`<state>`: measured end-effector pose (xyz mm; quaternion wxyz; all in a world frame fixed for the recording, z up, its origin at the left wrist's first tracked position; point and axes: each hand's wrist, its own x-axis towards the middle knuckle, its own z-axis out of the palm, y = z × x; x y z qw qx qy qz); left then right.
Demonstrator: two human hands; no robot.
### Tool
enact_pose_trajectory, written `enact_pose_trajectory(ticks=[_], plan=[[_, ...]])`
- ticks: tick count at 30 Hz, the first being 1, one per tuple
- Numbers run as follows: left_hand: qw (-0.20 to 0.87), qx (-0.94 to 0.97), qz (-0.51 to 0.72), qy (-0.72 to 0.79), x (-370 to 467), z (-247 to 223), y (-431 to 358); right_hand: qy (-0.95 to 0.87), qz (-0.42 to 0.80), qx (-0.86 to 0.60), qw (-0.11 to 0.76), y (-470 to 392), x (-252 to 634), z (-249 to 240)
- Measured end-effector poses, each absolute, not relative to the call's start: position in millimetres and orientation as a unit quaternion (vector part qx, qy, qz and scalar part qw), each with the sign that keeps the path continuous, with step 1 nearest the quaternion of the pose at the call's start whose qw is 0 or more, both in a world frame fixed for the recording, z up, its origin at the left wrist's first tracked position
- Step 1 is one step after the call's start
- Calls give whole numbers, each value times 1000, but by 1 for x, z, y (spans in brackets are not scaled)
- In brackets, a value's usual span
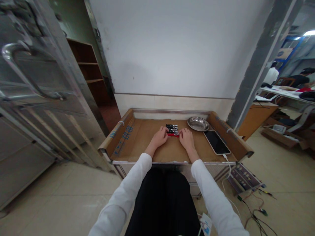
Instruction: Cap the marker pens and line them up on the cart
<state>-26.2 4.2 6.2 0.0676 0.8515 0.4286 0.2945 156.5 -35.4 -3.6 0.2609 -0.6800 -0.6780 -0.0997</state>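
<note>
Several slim black pens (171,127) lie side by side in a short stack of rows on the cardboard-lined top of a small cart. Closest to me in that row is a red pen (174,135), lying crosswise. My left hand (160,136) is at the pens' left ends, its fingers curled in and closed on the red pen's end. From the other side my right hand (186,137) pinches the right end of the same pen. The fingertips partly hide the pen ends.
A round steel dish (198,124) stands at the back right of the cardboard surface (140,141). In front of it lies a phone (217,142) with a white cable (229,167) hanging over the edge. Raised cardboard sides border the cart left and right.
</note>
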Motion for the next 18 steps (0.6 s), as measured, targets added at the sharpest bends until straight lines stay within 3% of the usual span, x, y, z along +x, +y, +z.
enact_pose_trajectory(ticks=[3,10,18], plan=[[93,891,258,363,-26,7,1,-717,-98,-645,245,-36,154,-2],[85,886,255,377,-27,6,4,-732,-89,-635,228,-35,153,-4],[95,869,315,369,-29,3,9,-753,-60,-608,244,-37,152,-1]])
